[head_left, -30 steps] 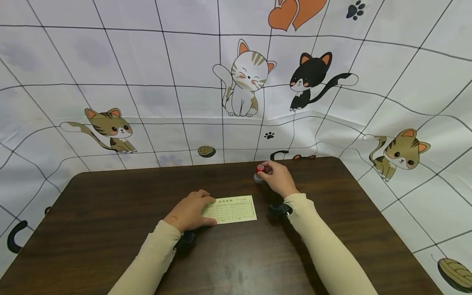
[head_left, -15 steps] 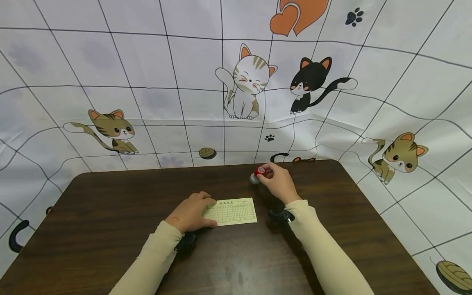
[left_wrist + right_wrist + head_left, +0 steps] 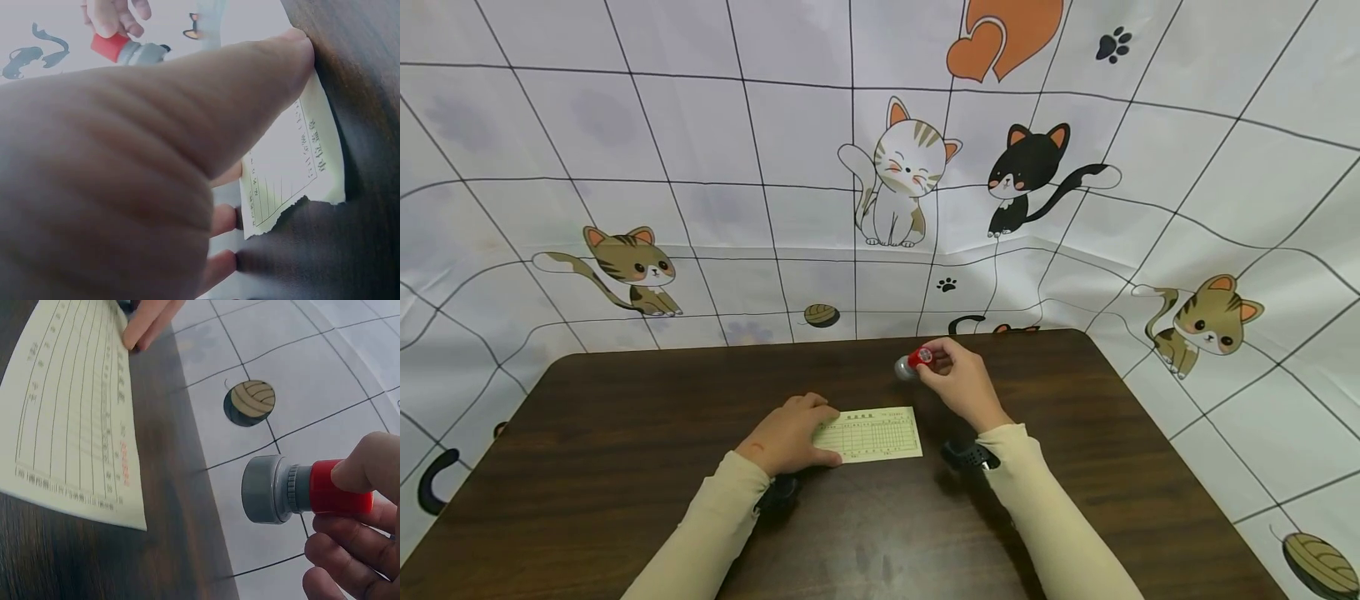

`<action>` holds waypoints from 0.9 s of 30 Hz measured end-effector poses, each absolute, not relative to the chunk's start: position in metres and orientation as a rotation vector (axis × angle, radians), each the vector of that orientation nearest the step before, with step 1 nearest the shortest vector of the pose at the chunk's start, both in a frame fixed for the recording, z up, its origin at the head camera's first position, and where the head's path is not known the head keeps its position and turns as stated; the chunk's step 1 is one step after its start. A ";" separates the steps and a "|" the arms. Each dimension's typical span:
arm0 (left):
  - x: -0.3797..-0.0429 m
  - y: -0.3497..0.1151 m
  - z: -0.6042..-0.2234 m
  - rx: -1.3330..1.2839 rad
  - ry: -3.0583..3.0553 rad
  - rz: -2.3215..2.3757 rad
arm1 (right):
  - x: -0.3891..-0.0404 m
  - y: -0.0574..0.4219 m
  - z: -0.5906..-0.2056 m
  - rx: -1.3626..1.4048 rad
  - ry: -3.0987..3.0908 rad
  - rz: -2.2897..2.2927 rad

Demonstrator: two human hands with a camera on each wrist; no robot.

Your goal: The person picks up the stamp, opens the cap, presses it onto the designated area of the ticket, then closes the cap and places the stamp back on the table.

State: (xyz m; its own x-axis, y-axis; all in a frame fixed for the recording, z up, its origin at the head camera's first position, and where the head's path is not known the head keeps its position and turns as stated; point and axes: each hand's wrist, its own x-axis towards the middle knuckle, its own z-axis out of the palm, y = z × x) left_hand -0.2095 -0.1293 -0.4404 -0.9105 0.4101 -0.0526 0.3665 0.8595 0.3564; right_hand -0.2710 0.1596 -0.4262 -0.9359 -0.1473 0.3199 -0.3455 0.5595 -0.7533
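A pale yellow-green printed form slip (image 3: 876,434) lies on the table. My left hand (image 3: 790,433) rests over its left end, with thumb and fingers spread apart. In the left wrist view the thumb (image 3: 275,59) touches the slip (image 3: 294,150), whose near edge is torn and ragged. Behind the slip's upper right corner, my right hand (image 3: 961,381) pinches a round stamp (image 3: 914,362) by its red part. The right wrist view shows the stamp (image 3: 340,487) tilted, its wide grey end pointing away from the fingers and apart from the slip.
The dark wooden table (image 3: 647,467) has rounded far corners. A white curtain (image 3: 737,208) with cat drawings and grid lines hangs directly behind it and along its right side. Dark bands (image 3: 970,454) are worn on both wrists.
My right hand has moved slightly left, tipping the stamp so its grey end points further left. My left hand has stayed on the slip. The head view has shifted slightly.
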 end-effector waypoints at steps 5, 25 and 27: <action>-0.209 -0.130 -0.441 0.618 2.907 0.516 | -0.264 0.155 -0.424 0.451 -2.564 1.345; -0.212 -0.131 -0.441 0.608 2.895 0.527 | -0.251 0.142 -0.420 0.580 -2.534 1.406; -0.213 -0.131 -0.441 0.608 2.891 0.535 | -0.251 0.140 -0.420 0.602 -2.527 1.416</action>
State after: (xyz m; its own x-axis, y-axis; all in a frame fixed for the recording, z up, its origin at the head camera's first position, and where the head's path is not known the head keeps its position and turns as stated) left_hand -0.2126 -0.1309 -0.4409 -0.9086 0.4130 -0.0615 0.3636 0.8550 0.3698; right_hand -0.2507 0.1399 -0.4205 -0.9011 -0.2572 0.3490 -0.4320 0.4638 -0.7735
